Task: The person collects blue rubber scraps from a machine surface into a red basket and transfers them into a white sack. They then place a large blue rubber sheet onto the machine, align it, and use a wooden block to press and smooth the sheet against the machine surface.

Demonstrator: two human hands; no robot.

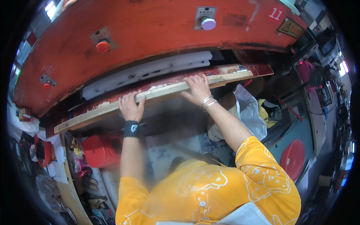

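Observation:
My left hand [131, 107] lies over a long pale wooden strip [165, 91], its fingertips reaching the far edge and its thumb apart. Farther right, my right hand [198, 90] rests on the same strip with fingers spread forward and the thumb out to the left. Neither hand visibly lifts anything. The strip runs along the front of a worn dark-red ledge [225, 70] on a large orange-red machine [150, 32]. Just behind the ledge, white flat pieces [146, 71] with dark marks sit in the machine's slot.
The machine's face carries a red button [102, 46], a smaller red button [47, 86] and a pale purple knob [208, 24]. Below left stands a red plastic stool or bin [100, 150]. At right are a white sack [249, 112], yellow-grey cloth [269, 112] and a red basket [293, 160].

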